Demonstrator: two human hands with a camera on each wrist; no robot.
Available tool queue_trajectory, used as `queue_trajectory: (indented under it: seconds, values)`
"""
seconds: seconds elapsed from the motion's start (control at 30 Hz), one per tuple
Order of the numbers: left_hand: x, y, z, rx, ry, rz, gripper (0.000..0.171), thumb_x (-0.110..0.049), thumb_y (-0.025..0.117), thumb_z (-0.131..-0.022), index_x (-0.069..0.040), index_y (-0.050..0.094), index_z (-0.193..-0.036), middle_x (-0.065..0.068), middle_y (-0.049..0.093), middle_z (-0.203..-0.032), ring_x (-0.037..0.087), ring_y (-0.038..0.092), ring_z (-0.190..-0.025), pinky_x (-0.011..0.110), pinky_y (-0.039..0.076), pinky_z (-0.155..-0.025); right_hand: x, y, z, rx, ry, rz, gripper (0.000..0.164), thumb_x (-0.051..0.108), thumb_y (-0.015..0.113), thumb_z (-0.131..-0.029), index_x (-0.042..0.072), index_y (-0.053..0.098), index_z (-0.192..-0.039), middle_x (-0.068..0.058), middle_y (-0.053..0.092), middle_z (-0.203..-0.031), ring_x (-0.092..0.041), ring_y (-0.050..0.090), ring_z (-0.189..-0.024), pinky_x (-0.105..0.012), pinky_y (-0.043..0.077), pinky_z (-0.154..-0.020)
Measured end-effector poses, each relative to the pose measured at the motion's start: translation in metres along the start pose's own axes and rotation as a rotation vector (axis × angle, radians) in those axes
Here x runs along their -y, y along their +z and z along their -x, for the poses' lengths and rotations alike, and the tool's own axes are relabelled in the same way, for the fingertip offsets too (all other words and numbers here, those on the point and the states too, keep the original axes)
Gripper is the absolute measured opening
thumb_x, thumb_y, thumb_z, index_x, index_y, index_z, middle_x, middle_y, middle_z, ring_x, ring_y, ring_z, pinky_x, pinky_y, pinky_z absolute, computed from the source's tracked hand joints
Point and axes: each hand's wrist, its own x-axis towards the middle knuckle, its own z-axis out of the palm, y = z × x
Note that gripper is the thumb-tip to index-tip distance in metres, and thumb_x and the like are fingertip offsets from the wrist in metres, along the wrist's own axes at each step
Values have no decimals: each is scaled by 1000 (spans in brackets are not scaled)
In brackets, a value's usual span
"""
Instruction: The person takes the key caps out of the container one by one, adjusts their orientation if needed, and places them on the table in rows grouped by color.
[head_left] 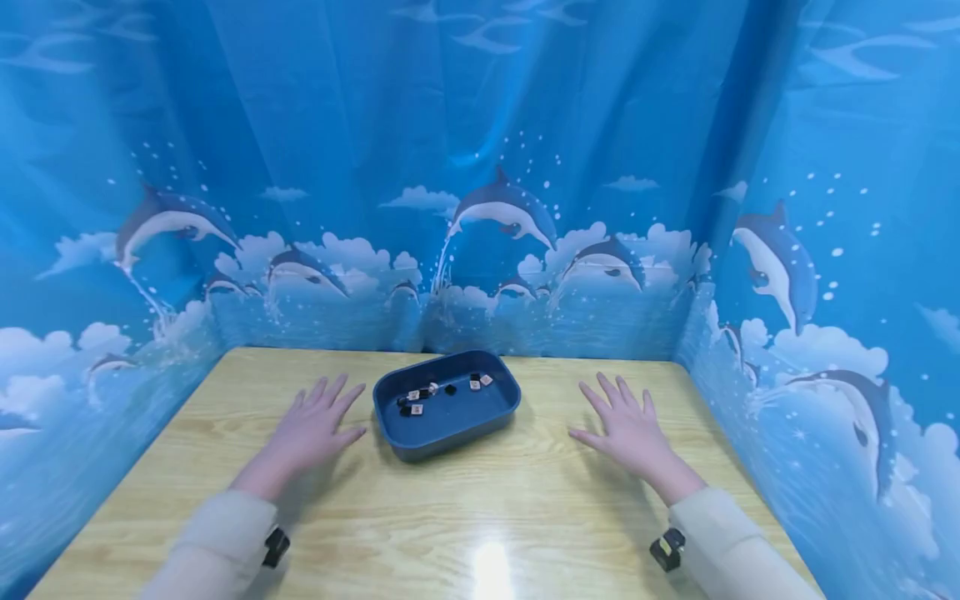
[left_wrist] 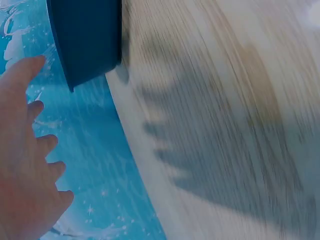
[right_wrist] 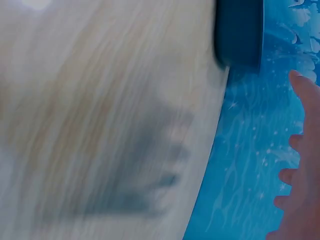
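Note:
A dark blue rectangular tray (head_left: 450, 425) with rounded corners sits slightly turned on the table. Inside it lie several small white square pieces (head_left: 417, 409) with dark markings and several small black pieces (head_left: 450, 389), mostly toward its left side. My left hand (head_left: 311, 425) hovers over the table to the left of the tray, fingers spread and holding nothing. To the right of the tray, farther from it, my right hand (head_left: 624, 427) is also held above the table with spread fingers, nothing in it. Both wrist views show the tray's outer wall (left_wrist: 87, 40) beyond the thumb.
The light wood-grain table (head_left: 450, 517) carries the tray near its far edge. Blue curtains (head_left: 480, 100) printed with dolphins and clouds enclose the table at the back and both sides. Small dark devices (head_left: 277, 547) are strapped at both wrists.

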Motion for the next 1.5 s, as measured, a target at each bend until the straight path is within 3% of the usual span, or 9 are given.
queue_trajectory:
  seconds: [0.27, 0.43, 0.6, 0.7, 0.87, 1.0, 1.23, 1.37, 1.5]
  values:
    - [-11, 15, -22, 10, 27, 46, 70, -43, 58, -96, -8, 33, -152, 26, 22, -156, 53, 18, -139, 68, 11, -109, 27, -4, -25, 39, -24, -50, 86, 65, 57, -87, 17, 32, -154, -18, 23, -158, -46, 16, -143, -72, 2, -108]
    - [-18, 22, -31, 8, -8, 101, 68, -43, 56, -97, -8, 35, -151, 27, 27, -153, 51, 25, -138, 69, 17, -108, 47, -8, -42, 47, -77, -51, 86, 68, 54, -87, 19, 31, -154, -17, 25, -158, -44, 16, -143, -70, 4, -109]
    - [-24, 30, -35, 64, -61, 207, 71, -45, 53, -98, -7, 29, -153, 30, 25, -153, 50, 27, -137, 67, 22, -108, 71, -11, -59, 98, -126, -56, 87, 69, 53, -87, 19, 30, -154, -14, 25, -158, -40, 15, -145, -67, 6, -112]
    - [-25, 39, -36, 98, -89, 313, 76, -45, 51, -99, -7, 19, -156, 29, 21, -155, 49, 23, -139, 63, 21, -110, 85, -10, -69, 135, -138, -68, 85, 68, 53, -87, 21, 31, -154, -12, 27, -158, -37, 17, -145, -63, 9, -114]
    - [-27, 52, -33, 86, -130, 570, 78, -38, 51, -101, -7, 6, -157, 27, 14, -157, 45, 17, -142, 58, 16, -113, 102, -4, -82, 159, -162, -107, 75, 62, 55, -91, 20, 38, -151, -9, 39, -152, -33, 31, -140, -58, 21, -113]
    - [-30, 63, -30, 71, -205, 728, 79, -38, 50, -102, -15, -1, -158, 26, 12, -158, 47, 13, -142, 60, 8, -113, 112, -2, -94, 195, -185, -130, 66, 55, 57, -93, 17, 47, -146, -7, 50, -143, -28, 44, -132, -51, 35, -108]
    - [-29, 79, -26, 52, -320, 803, 82, -41, 51, -100, -24, -5, -158, 21, 4, -160, 58, -15, -136, 72, -10, -104, 133, -2, -118, 303, -166, -331, 53, 45, 59, -95, 14, 55, -138, -5, 57, -134, -25, 54, -121, -44, 47, -98]
    - [-29, 83, -23, 56, -337, 825, 85, -42, 54, -98, -27, -5, -157, 20, 2, -160, 57, -19, -135, 72, -11, -104, 141, 1, -131, 384, -110, -444, 49, 42, 58, -97, 12, 57, -136, -6, 59, -132, -24, 56, -118, -43, 48, -95]
    - [-30, 83, -17, 60, -345, 807, 87, -43, 56, -98, -27, -6, -157, 24, 6, -159, 55, -18, -137, 68, -12, -106, 148, 8, -144, 453, -125, -468, 46, 37, 56, -98, 7, 59, -133, -7, 59, -132, -25, 56, -118, -42, 48, -96]
